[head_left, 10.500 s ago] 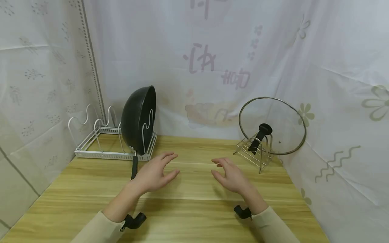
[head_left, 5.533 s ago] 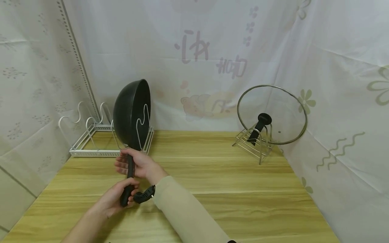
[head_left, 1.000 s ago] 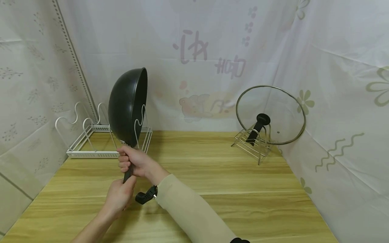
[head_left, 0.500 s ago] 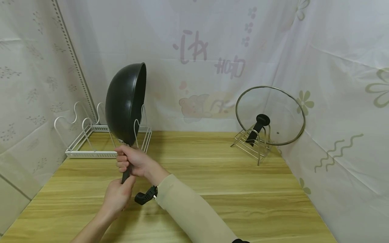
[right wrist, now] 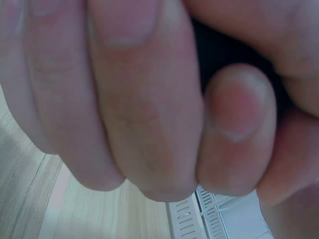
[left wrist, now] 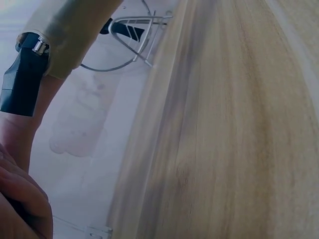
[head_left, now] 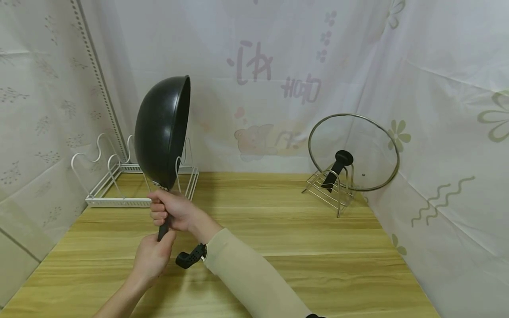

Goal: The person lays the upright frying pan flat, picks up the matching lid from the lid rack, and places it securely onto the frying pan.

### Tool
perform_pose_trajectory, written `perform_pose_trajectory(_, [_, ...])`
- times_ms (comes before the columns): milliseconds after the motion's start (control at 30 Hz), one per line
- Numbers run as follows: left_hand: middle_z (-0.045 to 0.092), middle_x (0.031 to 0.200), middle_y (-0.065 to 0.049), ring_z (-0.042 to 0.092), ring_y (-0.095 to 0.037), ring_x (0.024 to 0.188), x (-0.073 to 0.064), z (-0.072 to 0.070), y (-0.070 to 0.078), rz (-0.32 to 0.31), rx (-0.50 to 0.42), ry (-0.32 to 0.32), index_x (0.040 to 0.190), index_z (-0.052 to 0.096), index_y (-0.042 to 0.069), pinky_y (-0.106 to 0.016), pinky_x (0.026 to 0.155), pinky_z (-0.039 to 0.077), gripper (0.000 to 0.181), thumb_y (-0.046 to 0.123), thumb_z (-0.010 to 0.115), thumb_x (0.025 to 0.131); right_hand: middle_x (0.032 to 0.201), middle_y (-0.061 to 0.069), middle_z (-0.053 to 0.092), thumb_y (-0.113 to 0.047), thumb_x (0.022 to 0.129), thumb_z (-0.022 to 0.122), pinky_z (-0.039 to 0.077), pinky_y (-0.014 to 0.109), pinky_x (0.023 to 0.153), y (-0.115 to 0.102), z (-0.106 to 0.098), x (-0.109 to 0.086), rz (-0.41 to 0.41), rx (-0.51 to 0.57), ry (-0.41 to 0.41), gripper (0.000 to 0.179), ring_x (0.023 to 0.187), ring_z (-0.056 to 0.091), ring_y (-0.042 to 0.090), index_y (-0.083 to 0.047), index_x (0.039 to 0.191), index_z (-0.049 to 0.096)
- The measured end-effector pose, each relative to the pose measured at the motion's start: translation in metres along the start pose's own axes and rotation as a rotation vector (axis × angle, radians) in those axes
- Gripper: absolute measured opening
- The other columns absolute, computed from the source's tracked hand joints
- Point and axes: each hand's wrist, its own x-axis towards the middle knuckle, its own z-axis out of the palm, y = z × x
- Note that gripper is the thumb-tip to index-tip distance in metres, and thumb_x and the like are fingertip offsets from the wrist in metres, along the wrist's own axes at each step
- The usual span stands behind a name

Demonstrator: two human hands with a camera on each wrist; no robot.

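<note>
A black wok stands on its side above the left end of a white wire pan rack, its open face turned right. Its lower edge overlaps the rack's right wire divider; whether they touch I cannot tell. My right hand grips the black handle just below the wok. Lower down, my left hand wraps the same handle, hiding its end. In the right wrist view, curled fingers surround the dark handle. The left wrist view catches only part of a hand at the lower left.
A glass lid with a metal rim and black knob leans in a small wire stand at the back right. Wood-grain table lies beneath, with printed cloth walls behind and at both sides.
Both hands, apart from the wok at first, came to its handle and closed round it. Over the last second the wok has risen and shifted slightly left. The lid has stayed put.
</note>
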Motion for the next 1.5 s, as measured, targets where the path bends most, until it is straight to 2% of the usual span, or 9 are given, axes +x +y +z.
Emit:
perform_pose_trajectory(267, [0.039, 0.048, 0.01, 0.032, -0.01, 0.041, 0.0, 0.0, 0.002, 0.027, 0.035, 0.028, 0.058, 0.042, 0.019, -0.027, 0.04, 0.029, 0.048, 0.024, 0.056, 0.103, 0.057, -0.01, 0.03, -0.021, 0.114, 0.047, 0.028, 0.02, 0.049, -0.003, 0.001, -0.004, -0.026, -0.019, -0.021, 0.051, 0.047, 0.029, 0.005, -0.02, 0.064, 0.035])
perform_pose_trajectory(767, [0.038, 0.049, 0.011, 0.031, -0.008, 0.042, -0.002, 0.0, 0.004, 0.058, 0.078, 0.052, 0.057, 0.042, 0.019, -0.025, 0.04, 0.028, 0.047, 0.024, 0.057, 0.102, 0.058, -0.009, 0.03, -0.018, 0.113, 0.048, 0.028, 0.021, 0.047, -0.006, 0.008, -0.011, -0.069, -0.031, -0.031, 0.05, 0.047, 0.028, 0.006, -0.018, 0.065, 0.035])
perform_pose_trajectory(1100, [0.04, 0.048, 0.01, 0.031, -0.008, 0.041, -0.005, -0.001, 0.009, 0.105, 0.093, 0.06, 0.057, 0.043, 0.018, -0.024, 0.039, 0.027, 0.046, 0.021, 0.057, 0.102, 0.058, -0.009, 0.03, -0.019, 0.113, 0.05, 0.029, 0.021, 0.047, -0.013, 0.013, -0.015, -0.085, -0.056, -0.031, 0.051, 0.046, 0.029, 0.006, -0.019, 0.064, 0.035])
perform_pose_trajectory(1500, [0.04, 0.048, 0.01, 0.032, -0.007, 0.04, -0.003, -0.001, 0.012, 0.119, 0.095, 0.074, 0.058, 0.044, 0.018, -0.025, 0.039, 0.029, 0.047, 0.023, 0.058, 0.103, 0.057, -0.01, 0.032, -0.02, 0.115, 0.047, 0.034, 0.019, 0.049, -0.022, 0.015, -0.023, -0.107, -0.091, -0.098, 0.049, 0.047, 0.033, 0.004, -0.019, 0.068, 0.035])
